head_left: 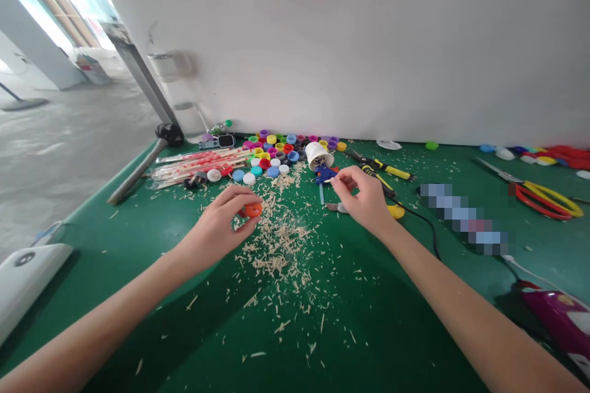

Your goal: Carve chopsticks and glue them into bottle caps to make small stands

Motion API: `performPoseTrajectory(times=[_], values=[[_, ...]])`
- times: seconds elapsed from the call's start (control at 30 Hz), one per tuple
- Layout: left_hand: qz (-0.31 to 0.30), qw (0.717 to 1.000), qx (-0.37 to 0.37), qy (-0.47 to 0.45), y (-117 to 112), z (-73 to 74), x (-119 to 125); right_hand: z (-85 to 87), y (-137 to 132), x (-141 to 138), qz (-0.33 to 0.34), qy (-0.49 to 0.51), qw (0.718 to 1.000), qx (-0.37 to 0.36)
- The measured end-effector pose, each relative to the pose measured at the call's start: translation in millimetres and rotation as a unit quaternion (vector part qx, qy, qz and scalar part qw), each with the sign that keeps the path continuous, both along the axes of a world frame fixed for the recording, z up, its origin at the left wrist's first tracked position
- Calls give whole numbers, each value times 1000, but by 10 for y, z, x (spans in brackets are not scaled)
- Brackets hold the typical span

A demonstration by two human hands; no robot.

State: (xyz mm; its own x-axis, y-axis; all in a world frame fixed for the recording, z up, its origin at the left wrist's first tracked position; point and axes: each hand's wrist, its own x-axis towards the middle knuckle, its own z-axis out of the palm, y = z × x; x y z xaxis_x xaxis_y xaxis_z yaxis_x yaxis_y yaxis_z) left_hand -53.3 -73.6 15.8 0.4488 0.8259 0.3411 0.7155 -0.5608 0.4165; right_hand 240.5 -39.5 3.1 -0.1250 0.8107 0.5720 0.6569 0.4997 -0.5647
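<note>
Head view: a green tabletop [378, 350] is shown before a pale wall [350, 42]; clock directions are read from the patch of wood shavings [276, 248], with twelve towards the wall.
Left hand: the left hand [229, 216] is placed at ten o'clock, its fingers curled and narrowed around an orange cap.
Orange cap: the orange cap [253, 210] is held above the table near the shavings, at ten o'clock, partly covered by the fingers.
Right hand: the right hand [362, 193] is seen at two o'clock, with thumb and forefinger drawn into a narrow pinch; whether anything is gripped cannot be told.
Blue tool: a blue tool [325, 174] is seen at one o'clock, just beyond the pinched fingers, with a white cup [318, 155] tipped on its side behind it.
Coloured caps: many coloured caps [273, 171] are clustered at twelve o'clock.
Wrapped sticks: red-and-white wrapped sticks [198, 165] are laid at ten o'clock; a hammer [138, 173] is set beyond them, near the table's edge.
Cutting tools: yellow-handled pliers [394, 170] are found at two o'clock, and scissors [544, 197] at three, well apart from the right hand.
</note>
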Motion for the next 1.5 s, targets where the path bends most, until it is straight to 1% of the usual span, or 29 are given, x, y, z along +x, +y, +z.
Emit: performPoseTrajectory(times=[0.07, 0.1, 0.2, 0.23, 0.3, 0.4, 0.53, 0.63, 0.8, 0.87, 0.97, 1.1, 1.17, 1.23, 1.3, 1.33, 1.4, 1.43, 1.5], values=[[7, 1000, -3, -15, -49, 96, 94, 177, -161, -193, 65, 12, 998, 2], [5, 1000, 1, -6, -67, 152, 140, 258, -246, -292, 95, 10, 995, 15], [-33, 997, 56, 42, -99, 336, 261, 419, -448, -509, 143, 8, 989, 24], [-45, 995, 79, 50, -103, 396, 292, 441, -486, -542, 152, 11, 988, 25], [-48, 993, 99, 48, -107, 499, 337, 448, -519, -559, 155, 16, 987, 31], [-30, 994, 95, 36, -111, 586, 366, 413, -508, -526, 146, 36, 988, 37], [-27, 995, 82, 44, -132, 593, 383, 375, -488, -522, 148, 60, 986, 44], [-31, 995, 77, 55, -152, 569, 398, 361, -487, -554, 158, 45, 985, 56], [-34, 994, 87, 59, -154, 542, 399, 343, -490, -572, 159, 10, 987, 37], [-32, 993, 95, 68, -150, 533, 386, 347, -493, -566, 152, -20, 987, 39], [-35, 991, 99, 78, -145, 503, 355, 364, -500, -555, 143, -109, 982, 65], [-66, 988, 94, 100, -137, 440, 311, 361, -506, -546, 125, -240, 953, 139], [-75, 988, 92, 99, -134, 420, 295, 346, -502, -546, 122, -269, 940, 169], [-74, 991, 78, 79, -134, 422, 285, 331, -494, -550, 123, -273, 938, 176], [-75, 995, 57, 40, -134, 442, 283, 329, -492, -561, 131, -241, 950, 150], [-74, 996, 45, 8, -133, 456, 286, 335, -496, -569, 140, -205, 961, 121], [-69, 993, 15, -90, -133, 480, 303, 357, -521, -592, 163, -98, 981, 36], [-65, 987, -5, -145, -134, 486, 318, 370, -541, -606, 176, -36, 984, -13], [-62, 970, -53, -229, -143, 478, 357, 388, -588, -641, 201, 80, 971, -100]])
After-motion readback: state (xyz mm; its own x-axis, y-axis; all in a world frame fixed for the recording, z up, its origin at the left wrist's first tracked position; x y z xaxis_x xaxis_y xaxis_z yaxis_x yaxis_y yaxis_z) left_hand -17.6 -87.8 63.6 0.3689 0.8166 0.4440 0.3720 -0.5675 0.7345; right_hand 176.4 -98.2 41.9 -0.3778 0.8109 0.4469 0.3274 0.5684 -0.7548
